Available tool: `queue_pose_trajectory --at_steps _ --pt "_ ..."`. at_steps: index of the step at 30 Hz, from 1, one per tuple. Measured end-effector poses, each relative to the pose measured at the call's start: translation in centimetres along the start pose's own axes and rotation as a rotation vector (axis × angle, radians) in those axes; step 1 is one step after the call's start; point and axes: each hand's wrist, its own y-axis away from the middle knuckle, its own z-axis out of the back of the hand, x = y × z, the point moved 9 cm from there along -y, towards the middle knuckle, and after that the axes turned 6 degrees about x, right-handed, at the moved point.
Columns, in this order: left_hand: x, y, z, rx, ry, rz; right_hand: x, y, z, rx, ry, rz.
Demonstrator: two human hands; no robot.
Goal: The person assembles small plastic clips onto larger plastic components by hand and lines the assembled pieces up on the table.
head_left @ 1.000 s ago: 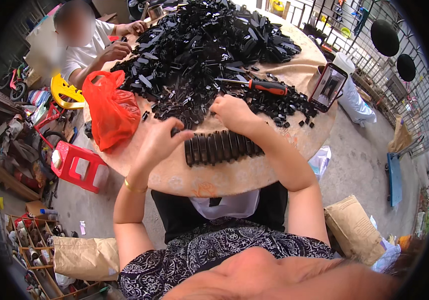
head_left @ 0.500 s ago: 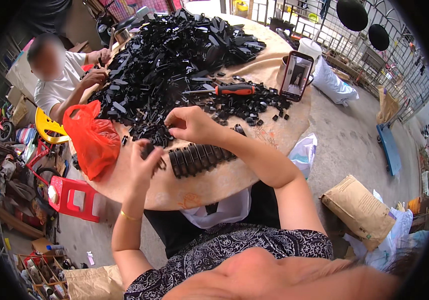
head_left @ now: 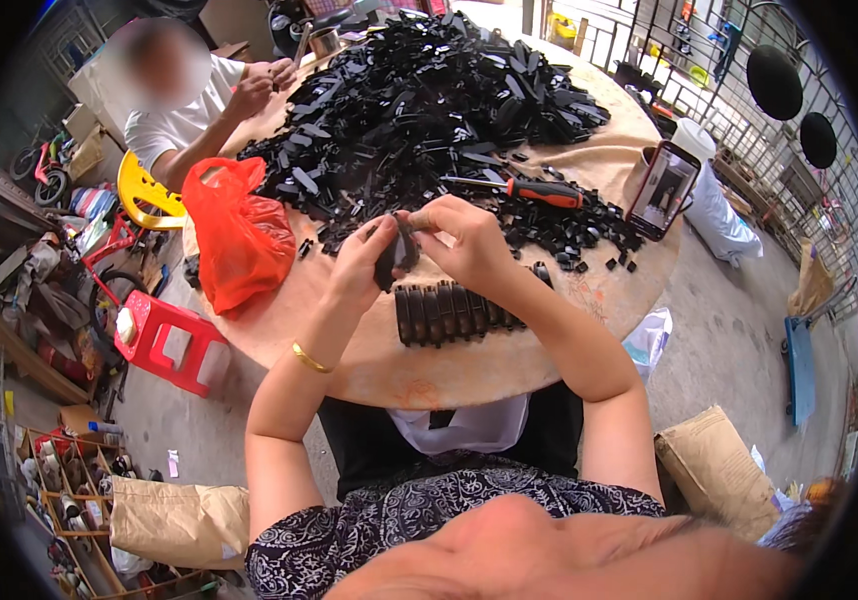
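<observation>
My left hand (head_left: 361,262) is closed round a dark, oblong black plastic part (head_left: 396,256), raised above the near side of the table. At that part's upper end my right hand (head_left: 461,238) has its thumb and fingers pinched; whether a smaller piece is between them is hidden. Just below my hands, a row of black plastic parts (head_left: 454,315) stands side by side, partly covered by my right forearm. Beyond lies a large heap of black plastic parts (head_left: 439,100), and small black pieces (head_left: 584,228) are scattered to its right.
A screwdriver (head_left: 546,192) with a red and black handle lies by the heap. Right of it a phone (head_left: 663,190) leans upright against a mug. A red plastic bag (head_left: 241,240) sits at the table's left edge. Across on the left, a co-worker (head_left: 174,125) handles something small.
My hands have come together, and the right now touches the part in the left. My view has shifted, so the table sits further right. The co-worker's hands have moved away from the heap.
</observation>
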Motion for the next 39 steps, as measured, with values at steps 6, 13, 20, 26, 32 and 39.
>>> queue_pose_trajectory --at_steps 6,13,20,26,32,39 --pt "-1.7 0.7 -0.8 -0.131 -0.273 -0.171 1.0 0.5 -0.5 0.047 0.214 0.038" --pt "-2.2 1.0 -0.3 -0.166 -0.297 -0.189 1.8 0.4 1.4 -0.123 0.078 -0.023" --pt "-2.2 1.4 -0.8 -0.148 -0.376 -0.226 2.4 0.7 -0.5 0.018 0.131 0.062" --pt "-3.6 1.8 -0.6 -0.266 -0.538 -0.368 1.6 0.6 -1.4 0.096 0.161 0.025" --pt "-3.2 2.0 -0.3 -0.296 -0.617 -0.292 2.9 1.7 -3.9 0.351 0.534 0.216" --pt "-3.9 3.0 -0.5 -0.358 -0.635 -0.409 2.9 2.0 -4.8 0.386 0.441 0.174"
